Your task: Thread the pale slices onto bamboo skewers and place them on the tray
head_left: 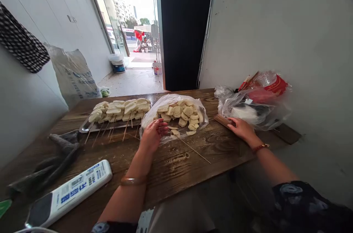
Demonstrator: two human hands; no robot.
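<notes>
My left hand [152, 134] is held at the front left of an open clear plastic bag [203, 105], its fingers loosely curled and a little apart, with nothing visible in them. Many pale slices of food, perhaps bread or tofu [179, 111], are heaped in the bag. One thin skewer [194, 149] lies on the table, its far end by the loose slices at the bag's mouth. Farther right, my right hand [242, 129] has its thumb and fingers at the near end of a bundle of brown bamboo skewers [221, 119].
A metal tray [84, 127] at the left carries stacked, skewered slices, their sticks pointing toward me. Nearer lie a dark cloth [64, 148] and a white device with blue lettering [79, 189]. Plastic bags of goods [256, 104] sit against the right wall. The wooden table [176, 174] ends close to me.
</notes>
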